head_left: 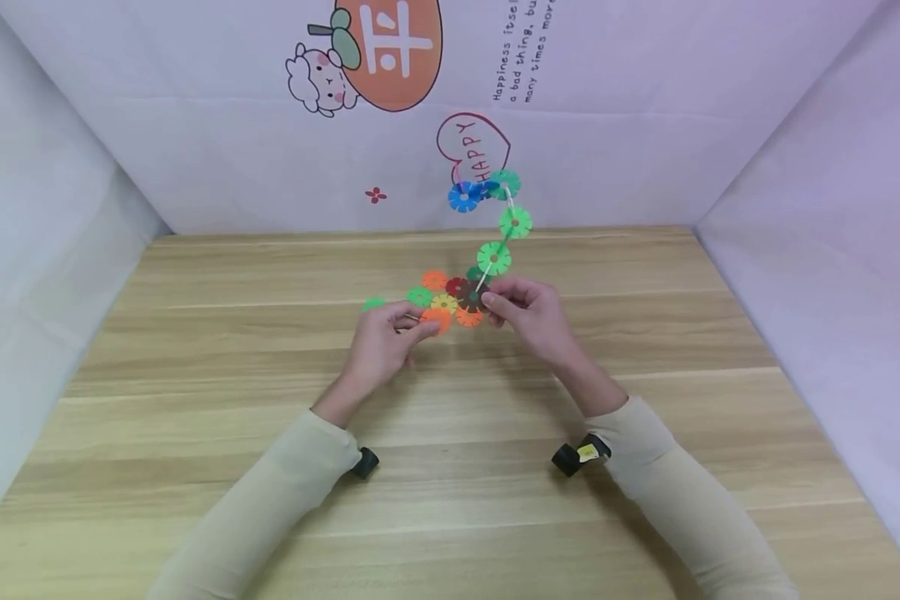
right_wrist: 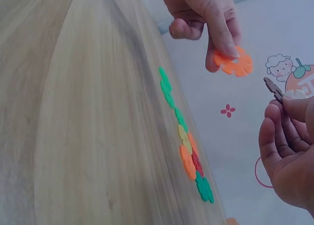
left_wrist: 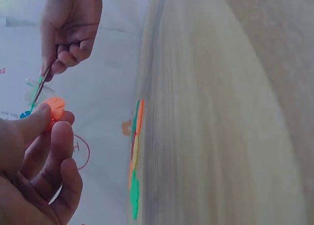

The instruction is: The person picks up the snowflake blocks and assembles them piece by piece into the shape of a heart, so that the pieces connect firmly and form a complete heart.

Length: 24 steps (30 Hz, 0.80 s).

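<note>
An orange notched disc [head_left: 436, 320] is pinched between the thumb and fingers of my left hand [head_left: 378, 346]. My right hand [head_left: 532, 321] pinches a brown notched disc [right_wrist: 273, 89] at the lower end of a raised chain. From there the chain runs up and away through a white disc seen edge-on, bright green discs [head_left: 494, 258], a teal disc [head_left: 505, 185] and blue discs [head_left: 463, 197]. A pink piece stands at its far end. In the right wrist view the orange and brown discs are apart.
Beyond the hands, loose discs lie along the table's back part: green [right_wrist: 181, 119], yellow [right_wrist: 184, 138], red [right_wrist: 196, 163], orange [right_wrist: 187, 162] and dark green [right_wrist: 204, 187]. A printed white cloth [head_left: 607, 158] hangs behind the wooden table [head_left: 450, 517].
</note>
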{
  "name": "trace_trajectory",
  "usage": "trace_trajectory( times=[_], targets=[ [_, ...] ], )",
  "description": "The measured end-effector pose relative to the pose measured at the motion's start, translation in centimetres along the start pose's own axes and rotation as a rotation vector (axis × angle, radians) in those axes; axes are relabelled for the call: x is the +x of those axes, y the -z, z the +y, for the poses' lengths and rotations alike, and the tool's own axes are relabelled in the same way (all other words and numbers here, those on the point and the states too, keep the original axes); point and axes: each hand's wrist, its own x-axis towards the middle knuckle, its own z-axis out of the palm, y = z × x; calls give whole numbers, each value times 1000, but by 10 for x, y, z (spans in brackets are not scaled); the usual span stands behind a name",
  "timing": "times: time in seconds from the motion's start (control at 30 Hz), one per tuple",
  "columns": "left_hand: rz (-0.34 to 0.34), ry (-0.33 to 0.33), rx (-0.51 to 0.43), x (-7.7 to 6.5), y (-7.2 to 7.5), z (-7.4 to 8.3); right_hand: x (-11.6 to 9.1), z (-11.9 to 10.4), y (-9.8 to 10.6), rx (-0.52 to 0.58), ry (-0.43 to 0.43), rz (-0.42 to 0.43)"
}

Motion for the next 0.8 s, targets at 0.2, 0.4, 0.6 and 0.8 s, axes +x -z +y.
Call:
trace_trajectory(
  times=[0.2, 0.4, 0.6, 0.8],
  targets=[
    [34, -59, 42, 1, -8, 2, 0, -5, -9, 30, 25, 48],
    [57, -67, 33, 0, -9, 3, 0, -4, -16, 36, 45, 66],
    [116, -174, 126, -1, -11, 3, -1, -2, -21, 35, 41, 79],
    [198, -386, 403, -2, -14, 4, -1, 1, -27, 7, 42, 83]
  ],
)
